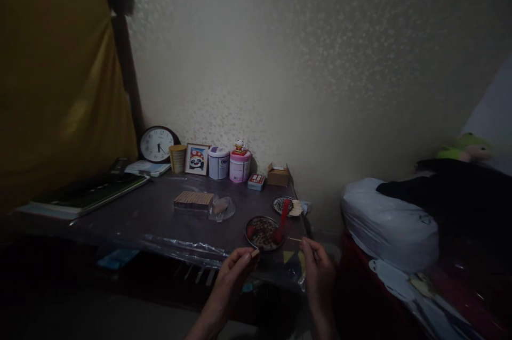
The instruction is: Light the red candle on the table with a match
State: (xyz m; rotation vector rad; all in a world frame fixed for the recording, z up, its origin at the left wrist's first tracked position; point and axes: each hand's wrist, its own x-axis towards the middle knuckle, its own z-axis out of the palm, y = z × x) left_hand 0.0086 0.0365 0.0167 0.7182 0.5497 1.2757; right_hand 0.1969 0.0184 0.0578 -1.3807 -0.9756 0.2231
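In my left hand (235,270) a small light-brown block (255,252) is pinched between thumb and fingers, near the front edge of the table. My right hand (319,270), fingers closed, holds a thin pale stick (295,239) that points left. Behind and between the hands sits a round metal plate (248,226) with dark and light bits in it. A red spoon (284,217) stands tilted in that plate. Farther back, a second plate (276,205) bears pale sticks (295,208) at its right side.
A row of small brown blocks (193,200) lies mid-table beside a clear plastic dish (222,209). Along the wall stand a clock (157,144), yellow cup (177,159), picture frame (197,159), two tubs (218,163) and a cardboard box (278,176). A white bag (390,223) sits right.
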